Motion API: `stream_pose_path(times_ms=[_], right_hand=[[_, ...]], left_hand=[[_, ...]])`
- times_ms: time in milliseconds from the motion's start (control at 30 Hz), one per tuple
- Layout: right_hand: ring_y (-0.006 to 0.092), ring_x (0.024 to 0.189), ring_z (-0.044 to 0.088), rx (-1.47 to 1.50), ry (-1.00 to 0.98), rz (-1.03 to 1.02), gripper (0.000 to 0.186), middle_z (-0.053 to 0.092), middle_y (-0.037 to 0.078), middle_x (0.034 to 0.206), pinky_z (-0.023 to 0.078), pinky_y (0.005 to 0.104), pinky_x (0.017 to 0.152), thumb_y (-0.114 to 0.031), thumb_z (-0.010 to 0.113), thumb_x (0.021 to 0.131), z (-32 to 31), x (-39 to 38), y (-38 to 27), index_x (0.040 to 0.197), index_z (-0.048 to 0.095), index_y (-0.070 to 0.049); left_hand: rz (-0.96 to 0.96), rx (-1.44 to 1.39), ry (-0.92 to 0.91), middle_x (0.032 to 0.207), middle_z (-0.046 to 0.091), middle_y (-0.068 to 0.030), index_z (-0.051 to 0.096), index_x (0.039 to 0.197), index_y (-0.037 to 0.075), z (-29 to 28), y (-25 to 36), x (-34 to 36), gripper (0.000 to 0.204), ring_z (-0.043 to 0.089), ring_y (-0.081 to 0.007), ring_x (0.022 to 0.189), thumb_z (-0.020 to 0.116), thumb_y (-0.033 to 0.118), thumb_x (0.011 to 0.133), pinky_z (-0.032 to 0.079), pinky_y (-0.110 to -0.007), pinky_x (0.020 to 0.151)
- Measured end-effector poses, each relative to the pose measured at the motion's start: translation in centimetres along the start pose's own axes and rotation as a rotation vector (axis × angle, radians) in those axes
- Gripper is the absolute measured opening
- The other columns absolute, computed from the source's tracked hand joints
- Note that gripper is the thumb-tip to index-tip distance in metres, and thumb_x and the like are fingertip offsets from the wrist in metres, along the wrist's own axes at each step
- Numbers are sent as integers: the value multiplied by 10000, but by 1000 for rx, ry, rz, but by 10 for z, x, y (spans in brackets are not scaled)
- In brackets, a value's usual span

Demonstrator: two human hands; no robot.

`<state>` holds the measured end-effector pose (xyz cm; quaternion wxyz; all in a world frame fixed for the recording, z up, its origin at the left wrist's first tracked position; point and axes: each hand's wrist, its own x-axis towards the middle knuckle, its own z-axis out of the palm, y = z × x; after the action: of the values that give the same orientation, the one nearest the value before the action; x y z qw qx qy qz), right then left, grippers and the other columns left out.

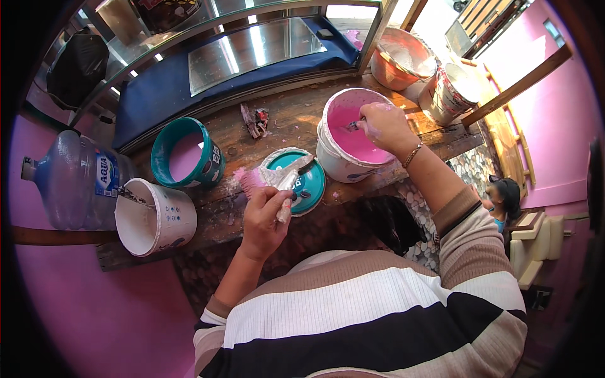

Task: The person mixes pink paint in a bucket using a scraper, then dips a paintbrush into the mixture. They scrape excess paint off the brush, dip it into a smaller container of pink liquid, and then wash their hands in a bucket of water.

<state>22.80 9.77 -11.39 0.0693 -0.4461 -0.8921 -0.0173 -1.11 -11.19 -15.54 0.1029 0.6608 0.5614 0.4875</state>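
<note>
My left hand (261, 220) is closed around the white, paint-crusted handle of a paintbrush (252, 179) with pink bristles. It is over the near left part of a teal lid (309, 200), where a putty knife (295, 166) with a dark handle lies. Fingers bent, my right hand (386, 128) reaches over the rim of a white bucket (333, 151) of bright pink paint (362, 148). It grips a greyish, paint-smeared stirring tool (351, 126); the lower end is hidden in the bucket.
Left on the wooden table (233, 135) stand a teal bucket (211, 165) with pink paint, a white bucket (170, 217) and a large water bottle (69, 183). Behind is a glass-fronted case (252, 53). Farther right are an orange bucket (391, 72) and a paint-stained pail (449, 94).
</note>
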Motion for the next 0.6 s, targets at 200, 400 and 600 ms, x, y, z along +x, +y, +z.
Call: stream_pose_path(times_ms=[200,400,600], right_hand=[[330,766,669,-273,-145,12,113,676,144,812,534,412,670,-136,613,757,-7,1,11,791,681,-52],[336,787,668,-102,-385,-21,177,674,164,814,533,428,707,-190,655,723,-14,-11,-1,798,678,-32],[338,865,631,85,-140,84,204,658,177,853,490,439,767,-228,653,789,-3,3,-2,825,643,-28]], left_hand=[[-15,-82,-79,884,572,-126,658,1005,26,3,5,-6,283,587,-275,787,689,-29,729,488,-351,685],[-29,-17,82,871,588,-127,665,987,16,-5,1,-3,243,598,-256,758,690,-38,751,493,-321,666],[-53,-47,115,862,587,-120,668,970,4,-4,-1,-3,227,600,-237,753,692,-49,751,491,-310,656]])
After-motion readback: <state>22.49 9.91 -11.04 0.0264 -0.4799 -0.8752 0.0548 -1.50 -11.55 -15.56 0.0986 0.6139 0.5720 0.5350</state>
